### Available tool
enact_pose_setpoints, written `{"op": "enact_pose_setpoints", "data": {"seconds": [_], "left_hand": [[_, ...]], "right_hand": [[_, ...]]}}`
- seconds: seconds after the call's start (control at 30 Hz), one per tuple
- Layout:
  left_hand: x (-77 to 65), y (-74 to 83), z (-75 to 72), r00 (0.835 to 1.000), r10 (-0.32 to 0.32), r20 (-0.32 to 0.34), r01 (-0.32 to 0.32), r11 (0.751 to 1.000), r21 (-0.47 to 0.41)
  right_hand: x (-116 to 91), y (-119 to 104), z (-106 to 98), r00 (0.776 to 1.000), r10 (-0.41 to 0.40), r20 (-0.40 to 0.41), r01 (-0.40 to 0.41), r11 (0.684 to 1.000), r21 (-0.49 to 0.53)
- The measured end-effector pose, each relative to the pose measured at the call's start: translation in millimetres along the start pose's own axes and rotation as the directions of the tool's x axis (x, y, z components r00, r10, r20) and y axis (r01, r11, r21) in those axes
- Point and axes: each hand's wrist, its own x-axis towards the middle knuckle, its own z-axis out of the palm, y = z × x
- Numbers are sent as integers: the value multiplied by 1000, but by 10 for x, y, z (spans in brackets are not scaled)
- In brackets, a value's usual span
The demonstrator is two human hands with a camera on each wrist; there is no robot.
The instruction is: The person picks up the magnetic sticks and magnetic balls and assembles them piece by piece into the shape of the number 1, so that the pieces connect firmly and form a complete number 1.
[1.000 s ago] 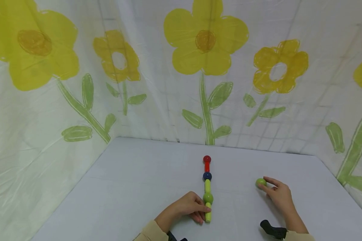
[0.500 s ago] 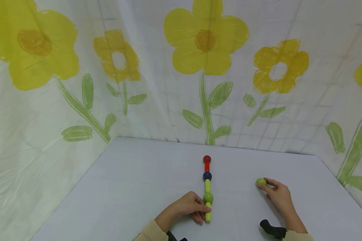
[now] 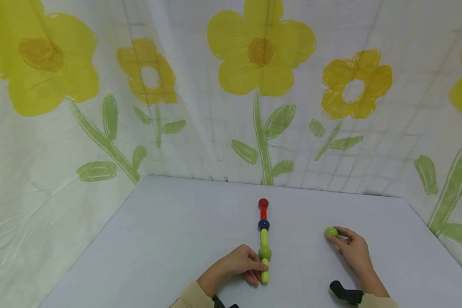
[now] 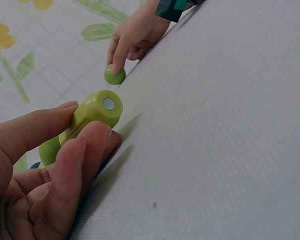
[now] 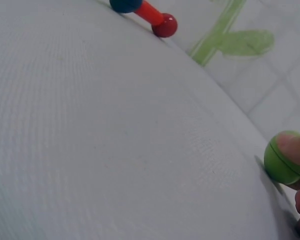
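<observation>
My left hand [image 3: 242, 264] pinches a yellow-green rod [image 3: 265, 277] between thumb and fingers; a round metal-like disc shows in its free end in the left wrist view. That rod is the near end of a straight chain: beyond it come a green ball [image 3: 265, 253], another yellow-green rod [image 3: 264, 237], a dark blue ball [image 3: 263, 224], a red rod [image 3: 263, 212] and a red ball [image 3: 263, 202]. Off to the right, my right hand [image 3: 355, 253] holds a separate green ball [image 5: 282, 159] between thumb and fingertips, at or just above the table; contact is hard to tell.
A white table [image 3: 169, 214] lies under both hands. Behind and beside it hangs a white curtain [image 3: 200, 145] printed with yellow flowers. A black strap piece [image 3: 345, 293] sits at the right wrist, by the beige sleeve.
The whole head view has shifted very slightly left. Both hands keep nearly the same place and the same hold; the chain looks unchanged.
</observation>
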Motion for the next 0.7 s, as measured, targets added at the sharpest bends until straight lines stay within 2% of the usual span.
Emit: {"op": "enact_pose_setpoints", "data": {"seconds": [0.3, 0.7], "left_hand": [[-14, 13, 10, 1000, 6, 7, -6, 1000, -10], [-11, 9, -6, 1000, -5, -3, 5, 1000, 0]], "right_hand": [[-63, 22, 76, 997, -23, -67, 23, 1000, -1], [-264, -147, 277, 991, -136, 15, 135, 990, 43]]}}
